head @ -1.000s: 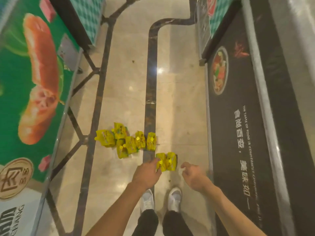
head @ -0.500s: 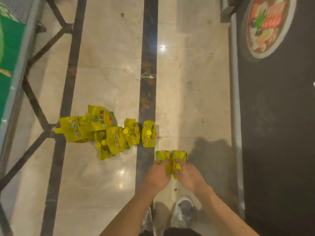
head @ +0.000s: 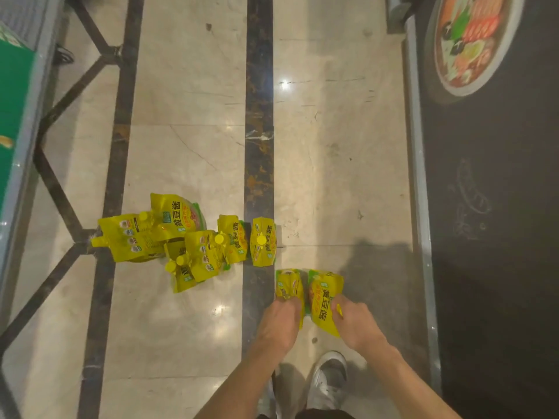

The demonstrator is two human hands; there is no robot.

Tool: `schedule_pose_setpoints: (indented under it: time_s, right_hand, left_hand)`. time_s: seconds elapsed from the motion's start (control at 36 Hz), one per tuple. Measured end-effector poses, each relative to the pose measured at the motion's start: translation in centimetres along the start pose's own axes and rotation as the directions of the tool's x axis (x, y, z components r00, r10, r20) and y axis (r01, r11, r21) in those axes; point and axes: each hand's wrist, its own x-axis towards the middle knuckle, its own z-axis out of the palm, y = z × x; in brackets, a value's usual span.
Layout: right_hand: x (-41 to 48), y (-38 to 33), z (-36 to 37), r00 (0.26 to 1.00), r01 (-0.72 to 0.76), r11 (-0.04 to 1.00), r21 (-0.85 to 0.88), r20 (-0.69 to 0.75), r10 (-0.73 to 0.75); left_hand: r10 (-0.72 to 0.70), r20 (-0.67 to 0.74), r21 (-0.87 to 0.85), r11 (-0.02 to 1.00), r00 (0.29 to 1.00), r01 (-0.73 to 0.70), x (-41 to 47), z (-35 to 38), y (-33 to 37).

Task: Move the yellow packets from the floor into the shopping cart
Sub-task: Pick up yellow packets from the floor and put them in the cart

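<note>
Two yellow spouted packets are in my hands just above my shoes. My left hand (head: 279, 323) grips the left packet (head: 289, 286) by its near end. My right hand (head: 357, 325) grips the right packet (head: 325, 297) the same way. Several more yellow packets (head: 193, 240) lie and stand in a cluster on the marble floor to the left, the nearest one (head: 262, 241) upright on the dark floor stripe. No shopping cart is in view.
A black display stand with a food picture (head: 490, 176) runs along the right. A green display unit (head: 15, 101) with a metal edge runs along the left. My white shoes (head: 328, 379) are below my hands.
The view has dropped lower and closer to the floor. My two hands have gone from reaching for the near pair of packets to each gripping one.
</note>
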Motion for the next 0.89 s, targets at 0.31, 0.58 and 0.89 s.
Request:
schedule_pose_setpoints:
  time_s: [0.31,0.58,0.89]
  right_hand:
    - [-15.0,-5.3,-10.5,0.995,0.053,0.998,0.039,-0.088,-0.049]
    - [-32.4,-12.2,-23.8,0.956,0.156,0.984,-0.08,-0.24,-0.171]
    - [-52.5,-20.1,-36.3,0.845,0.312,0.941,-0.129,-0.415,-0.337]
  left_hand:
    - [0.081,-0.137,0.0,0.997,0.987,-0.082,-13.8,-12.4,7.2]
    - [0.197,-0.254,0.0,0.979,0.947,-0.204,-29.8,-27.5,14.8]
    - [0.284,-0.384,0.077,0.958,0.879,-0.276,-48.6,-42.0,22.6]
